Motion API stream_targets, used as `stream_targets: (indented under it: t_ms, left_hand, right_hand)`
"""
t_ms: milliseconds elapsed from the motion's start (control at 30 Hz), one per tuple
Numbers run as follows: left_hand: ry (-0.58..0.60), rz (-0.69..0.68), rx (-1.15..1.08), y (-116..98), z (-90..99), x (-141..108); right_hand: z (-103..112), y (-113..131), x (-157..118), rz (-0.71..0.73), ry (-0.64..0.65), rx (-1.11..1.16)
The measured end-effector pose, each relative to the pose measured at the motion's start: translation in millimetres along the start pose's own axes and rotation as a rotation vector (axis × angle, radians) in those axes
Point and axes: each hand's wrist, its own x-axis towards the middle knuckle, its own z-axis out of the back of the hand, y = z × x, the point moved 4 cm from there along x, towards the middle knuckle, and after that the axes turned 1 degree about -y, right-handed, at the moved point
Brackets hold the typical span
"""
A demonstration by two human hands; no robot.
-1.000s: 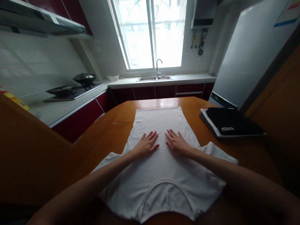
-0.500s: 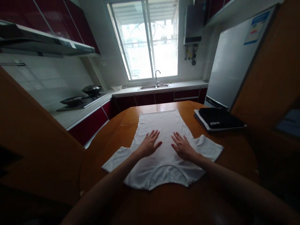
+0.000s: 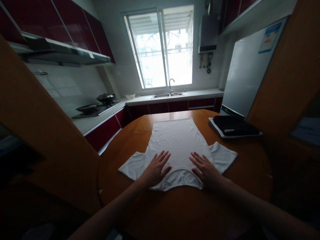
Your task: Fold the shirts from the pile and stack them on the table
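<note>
1 white short-sleeved T-shirt, spread flat on rounded wooden table, hem at far side, neckline twd. cam.; upper corners partly hidden by hands. L hand: palm down at shirt's near L corner, fingers slightly apart, thumb out. R hand: likewise, near R corner, thumb by neckline. Contact under palms hidden; pressing or not, can't tell. Forearms cut off at frame edge. Folded black garment, atop stack at R, lettering hard to read. Fridge, label text illegible. Near table edge lost in shadow.

A bright window sits above the white counter.
</note>
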Motion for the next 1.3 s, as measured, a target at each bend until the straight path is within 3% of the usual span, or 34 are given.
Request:
stream_targets:
  t_ms: [167,300,400,533,767,933,1100,1200,1300]
  left_hand:
    - [0.148,0.02,-0.006,-2.5,-24.7,-19.6]
    - [0.063,0.068,-0.015,15.9,-14.8,-22.9]
    - [-0.017,0.248,0.091,47.6,-1.0,-26.7]
    - [0.051,0.468,0.181,77.7,-4.5,-44.8]
    - [-0.005,0.508,0.133,79.8,-20.9,-68.8]
    - [-0.166,0.547,0.098,116.6,4.6,-76.1]
    - [-0.206,0.806,0.231,154.7,29.5,-110.9]
    - [-0.243,0.956,0.288,150.3,32.2,-134.9]
    - [-0.327,1.038,0.297,134.9,31.0,-148.0]
  right_hand:
    - [-10.4,8.1,-9.5,0.004,0.116,0.045]
    - [-9.1,4.1,-8.7,-0.014,0.115,0.025]
    - [-4.7,-8.5,-4.3,-0.067,0.061,-0.026]
    - [-8.0,-24.1,-6.8,-0.14,0.047,-0.095]
    - [-20.7,-26.4,-21.7,-0.135,0.045,-0.11]
    - [2.2,-26.4,-2.7,-0.146,-0.038,-0.109]
    - [29.5,-8.3,37.2,-0.132,-0.055,-0.074]
    - [28.9,14.5,55.5,-0.077,-0.033,-0.015]
    - [13.8,39.6,61.7,0.0,-0.013,0.05]
